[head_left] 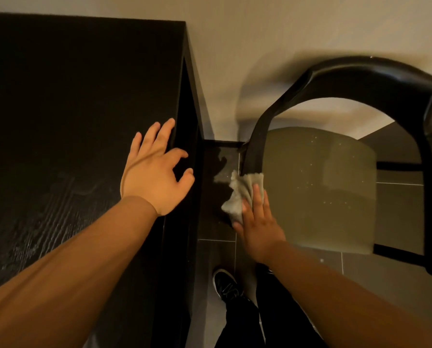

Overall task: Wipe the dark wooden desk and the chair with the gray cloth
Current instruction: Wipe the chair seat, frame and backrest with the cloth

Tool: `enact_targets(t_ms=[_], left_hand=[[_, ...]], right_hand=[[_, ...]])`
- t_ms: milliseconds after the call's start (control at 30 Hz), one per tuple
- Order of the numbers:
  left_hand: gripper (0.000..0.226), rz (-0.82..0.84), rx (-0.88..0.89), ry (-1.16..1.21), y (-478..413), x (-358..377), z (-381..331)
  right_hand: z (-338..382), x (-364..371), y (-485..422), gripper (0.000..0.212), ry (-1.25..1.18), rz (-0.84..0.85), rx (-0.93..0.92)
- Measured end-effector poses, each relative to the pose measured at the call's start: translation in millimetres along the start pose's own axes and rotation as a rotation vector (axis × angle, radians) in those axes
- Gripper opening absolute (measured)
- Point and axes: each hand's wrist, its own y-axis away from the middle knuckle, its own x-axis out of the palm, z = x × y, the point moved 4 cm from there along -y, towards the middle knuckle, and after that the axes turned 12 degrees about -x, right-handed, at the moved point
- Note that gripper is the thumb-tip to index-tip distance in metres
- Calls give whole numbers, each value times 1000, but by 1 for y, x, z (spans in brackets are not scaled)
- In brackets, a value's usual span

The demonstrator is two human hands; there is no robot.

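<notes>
Looking straight down. Dark wooden worktop across the left half, grain catching light toward the lower left, far edge against the pale wall. At its right edge, left grip palm-down, fingers spread and relaxed, thumb and forefinger loosely bent out past the edge over the dark side panel. Nothing held in it.

Right of the worktop, across a strip of dark tiled floor, the chair: black curved top rail toward the wall, black uprights on either side, pale olive seat dotted with small light flecks.

Gray cloth bunched at the seat's left edge, at the foot of the left upright, its upper end touching that upright. On the cloth's lower part, right grip laid flat, fingers straight and close together, pressing the cloth against the seat's edge rather than curling round it. Thumb at the lower left, beside the cloth's bottom corner. Heel of the hand on the seat or just above it: cannot tell.

Lower down, between worktop and chair, a black shoe with white laces on the tiles, dark trouser legs beside it. Bare forearms in from both bottom corners.
</notes>
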Motion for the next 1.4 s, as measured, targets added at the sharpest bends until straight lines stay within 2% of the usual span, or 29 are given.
enact_targets(t_ms=[133,233,367,467,600,767,933,1100,1233,1400], left_hand=[[50,-6,6,12,0,1,0],[48,-14,6,8,0,2,2],[47,-31,9,17,1,4,2],[48,-41,11,29,1,3,1],[47,-43,7,26,0,3,0],[43,-25,3,6,-1,4,2],[41,-14,-1,8,-1,3,4],[49,-29,8,-17,0,1,1],[47,-45,-1,17,1,-1,-2],[47,-63,-4,10,1,0,-1]], right_hand=[[-18,-55,-70,78,-28,-121,110],[-16,-63,-85,78,-113,-155,202],[7,-21,-25,74,13,-52,81],[12,-8,8,74,-52,15,59],[-12,-33,-30,74,93,-41,-28],[-28,-81,-97,74,55,-63,132],[-1,-27,-23,73,-75,-98,18],[4,9,26,70,-113,-128,0],[-16,-24,-16,68,-115,-122,-74],[-54,-92,-82,68,-92,-51,67]])
